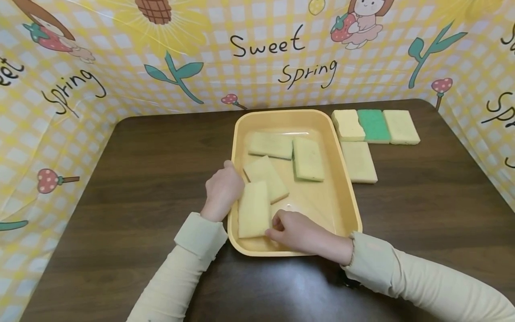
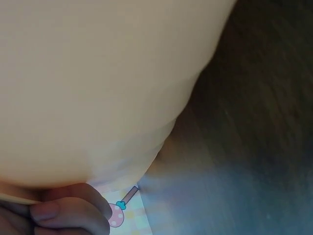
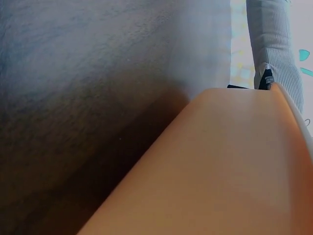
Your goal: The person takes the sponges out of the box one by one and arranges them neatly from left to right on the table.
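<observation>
A yellow plastic basin (image 1: 348,197) stands on the table with several pale yellow sponges lying inside. My left hand (image 1: 225,190) grips its left rim; curled fingers (image 2: 73,210) show under the basin's wall (image 2: 98,88) in the left wrist view. Inside the basin's near end, my right hand (image 1: 299,230) has curled fingers and pinches the right edge of the nearest sponge (image 1: 254,210). That sponge partly overlaps a slanted sponge (image 1: 269,179). Farther back lie a crosswise sponge (image 1: 271,145) and a lengthwise sponge (image 1: 308,158). The right wrist view shows mostly the basin's outer wall (image 3: 210,166), not the right hand.
Right of the basin, on the dark wooden table (image 1: 161,156), lie a wavy-edged sponge (image 1: 348,125), a sponge with its green side up (image 1: 374,125), and two pale sponges (image 1: 401,127). A checked cloth (image 1: 257,71) hangs around the table's far and side edges.
</observation>
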